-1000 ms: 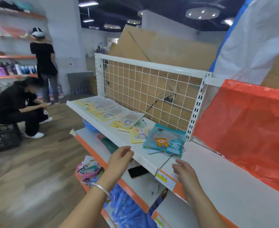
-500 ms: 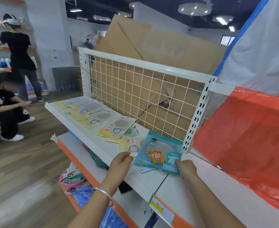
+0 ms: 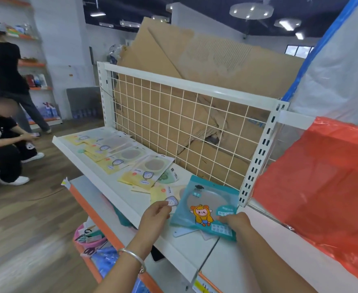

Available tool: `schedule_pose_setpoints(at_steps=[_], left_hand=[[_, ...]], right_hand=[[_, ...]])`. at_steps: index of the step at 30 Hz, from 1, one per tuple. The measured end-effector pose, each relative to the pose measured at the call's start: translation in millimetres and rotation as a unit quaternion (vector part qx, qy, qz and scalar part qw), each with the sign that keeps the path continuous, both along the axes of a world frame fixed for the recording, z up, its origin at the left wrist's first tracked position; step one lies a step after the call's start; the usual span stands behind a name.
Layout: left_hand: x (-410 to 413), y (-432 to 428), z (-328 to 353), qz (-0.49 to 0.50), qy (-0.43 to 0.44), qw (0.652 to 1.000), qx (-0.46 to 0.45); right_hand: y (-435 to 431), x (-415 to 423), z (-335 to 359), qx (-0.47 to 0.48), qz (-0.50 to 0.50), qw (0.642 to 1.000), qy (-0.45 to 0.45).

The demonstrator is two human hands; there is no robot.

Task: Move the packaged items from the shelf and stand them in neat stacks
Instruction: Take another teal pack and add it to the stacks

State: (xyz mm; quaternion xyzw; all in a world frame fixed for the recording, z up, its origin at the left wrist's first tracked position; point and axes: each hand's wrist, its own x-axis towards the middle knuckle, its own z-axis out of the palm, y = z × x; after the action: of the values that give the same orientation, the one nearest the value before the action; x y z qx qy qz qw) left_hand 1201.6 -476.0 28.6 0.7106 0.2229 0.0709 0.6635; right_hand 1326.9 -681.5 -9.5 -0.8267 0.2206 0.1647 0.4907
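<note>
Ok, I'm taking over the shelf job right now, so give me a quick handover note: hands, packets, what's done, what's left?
Left hand: fingers curled at the corner of the nearest yellow packet; whether it grips is unclear.
Right hand: pinches the lower corner of the teal packet at the near end of the shelf.
Other yellow packets: flat, overlapping in a row along the shelf.
Done: no packet stands in a stack yet.
Left: take up every packet and stand them in neat stacks.

Retail shop, white metal display shelf (image 3: 119, 199) with wire grid back (image 3: 180, 132), flat packaged goods (image 3: 144, 172), price label (image 3: 203, 285), stocked wall shelves (image 3: 36, 87)
</note>
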Motion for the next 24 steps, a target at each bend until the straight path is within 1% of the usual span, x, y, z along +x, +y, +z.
schedule_pose_setpoints(at_steps=[5, 10, 13, 16, 20, 24], left_hand=[[1.1, 3.1, -1.0, 0.001, 0.005, 1.000, -0.006], [-1.5, 2.8, -0.2, -0.006, 0.007, 1.000, -0.005], [-5.6, 2.5, 3.8, -0.013, 0.007, 1.000, 0.013], [-10.3, 1.2, 10.4, -0.021, 0.001, 0.999, 0.024], [-21.0, -3.3, 21.9, -0.052, -0.021, 0.998, 0.028], [-35.7, -14.4, 24.8, -0.083, -0.047, 0.995, 0.023]], right_hand=[[-2.9, -0.7, 13.2, 0.016, -0.044, 0.999, -0.023], [-9.1, -9.7, 21.9, 0.116, -0.060, 0.991, 0.004], [-9.0, -19.7, 24.8, 0.135, -0.065, 0.989, -0.001], [-9.8, -34.7, 30.1, 0.126, -0.057, 0.990, -0.027], [-14.6, -55.6, 37.3, 0.151, -0.086, 0.982, -0.080], [-30.9, -88.5, 41.1, 0.147, -0.112, 0.976, -0.112]])
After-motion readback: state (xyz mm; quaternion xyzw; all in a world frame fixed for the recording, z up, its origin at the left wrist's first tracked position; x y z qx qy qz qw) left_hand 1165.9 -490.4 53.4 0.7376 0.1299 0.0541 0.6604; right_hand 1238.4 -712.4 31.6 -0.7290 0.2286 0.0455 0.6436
